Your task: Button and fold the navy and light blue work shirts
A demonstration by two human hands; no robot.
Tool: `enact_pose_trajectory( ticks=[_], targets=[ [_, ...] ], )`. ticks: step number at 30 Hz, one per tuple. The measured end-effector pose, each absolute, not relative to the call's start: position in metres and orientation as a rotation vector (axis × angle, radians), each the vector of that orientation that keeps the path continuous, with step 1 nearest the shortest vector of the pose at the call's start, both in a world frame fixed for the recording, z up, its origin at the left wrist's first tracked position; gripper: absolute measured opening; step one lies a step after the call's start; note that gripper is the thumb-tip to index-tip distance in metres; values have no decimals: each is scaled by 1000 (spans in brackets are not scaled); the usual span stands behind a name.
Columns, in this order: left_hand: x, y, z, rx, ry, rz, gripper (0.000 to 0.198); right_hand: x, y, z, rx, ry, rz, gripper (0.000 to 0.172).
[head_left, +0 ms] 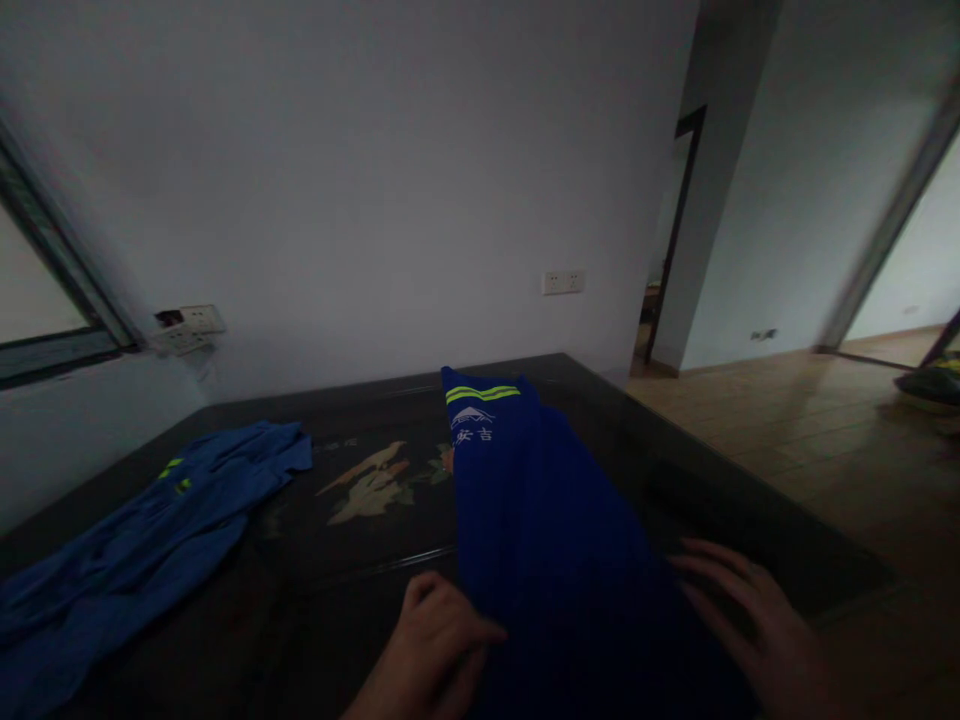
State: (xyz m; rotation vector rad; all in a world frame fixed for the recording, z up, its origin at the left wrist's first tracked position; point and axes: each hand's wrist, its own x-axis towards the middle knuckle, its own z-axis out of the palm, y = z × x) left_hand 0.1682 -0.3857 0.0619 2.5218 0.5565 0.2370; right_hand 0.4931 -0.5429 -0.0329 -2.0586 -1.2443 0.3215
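A dark blue garment [547,520] with yellow-green stripes and a white logo lies folded lengthwise on the dark table [360,560], running away from me. My left hand [431,640] rests at its near left edge with fingers curled and the thumb on the cloth. On the garment's near right edge, my right hand [757,620] lies flat, its fingers spread. Neither hand lifts the cloth.
A lighter blue garment [150,540] lies crumpled on the table's left side. The table top has a painted bird and flower motif [371,485]. A white wall with sockets [562,282] stands behind. Wooden floor [810,430] and a doorway are to the right.
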Motion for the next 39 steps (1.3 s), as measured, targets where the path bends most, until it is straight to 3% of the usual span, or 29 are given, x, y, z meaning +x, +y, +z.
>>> enact_pose_trajectory(
  ticks=[3,6,12,16,28,32,39],
  targets=[
    [207,-346,62,2473,687,189,26,490,-494,-2,-1973,-1310,365,35],
    [247,-307,25,2551,799,142,29,477,-434,1,-1884,-1549,502,37],
    [274,-261,-74,2688,1188,-140,49,454,-373,-79,-2216,-1771,630,60],
    [253,-252,-101,2664,1226,-212,56,458,-385,-112,-2202,-1826,699,65],
    [230,-250,-74,2745,1021,-231,44,461,-387,-118,-2178,-1868,604,63],
    [236,-280,-49,2742,651,-199,37,463,-385,-118,-2057,-1871,506,58],
    [224,-316,-49,2618,306,-307,58,463,-382,-126,-2001,-1956,598,59]
  ],
)
